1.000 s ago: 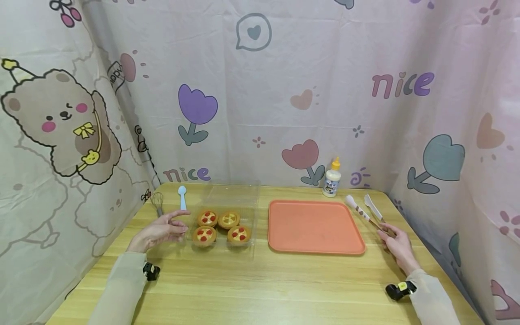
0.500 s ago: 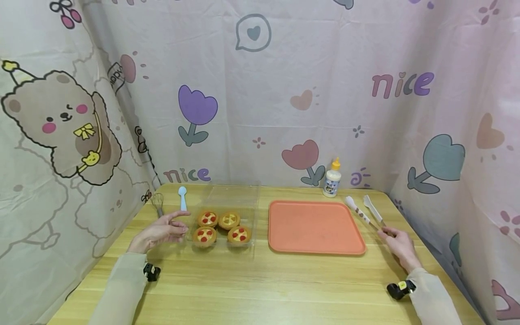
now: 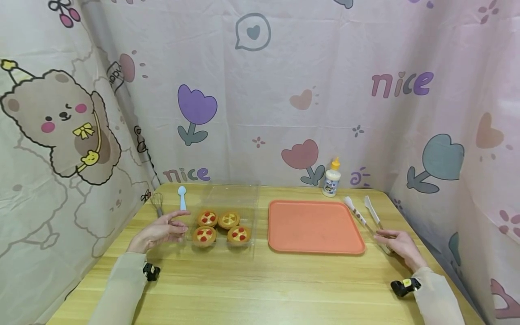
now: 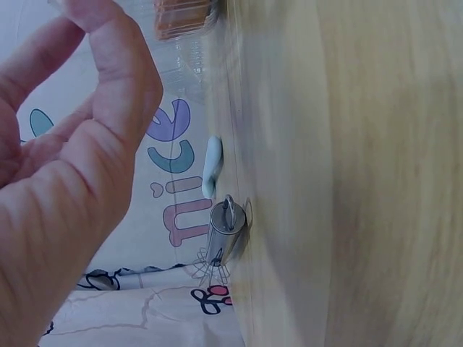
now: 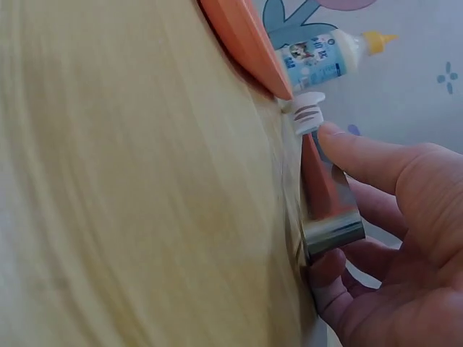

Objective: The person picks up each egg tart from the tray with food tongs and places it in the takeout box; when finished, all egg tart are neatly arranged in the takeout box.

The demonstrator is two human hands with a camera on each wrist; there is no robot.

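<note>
My left hand (image 3: 162, 230) hovers by the left edge of a clear plastic box (image 3: 255, 225), index finger stretched toward it and the other fingers loosely bent. Several small round tarts (image 3: 229, 220) sit in this box, whose lid stands open at the back. At the table's right side, my right hand (image 3: 400, 246) lies over the near end of a pair of tongs (image 3: 357, 213). These have white tips and a bent metal end. In the right wrist view the index finger (image 5: 376, 155) is nearly straight along the tongs (image 5: 336, 231), while the thumb reaches their bent end.
An orange tray (image 3: 314, 225) lies between the box and the tongs. Behind it stands a white bottle (image 3: 331, 180) with a yellow nozzle. A whisk (image 3: 157, 203) and a light blue spoon (image 3: 182, 197) lie at the back left. Printed cloth (image 3: 260, 90) hangs behind the table.
My right hand has shifted a little right and toward me, and the tongs have turned slightly, so more of their bent end shows. My left hand stays put.
</note>
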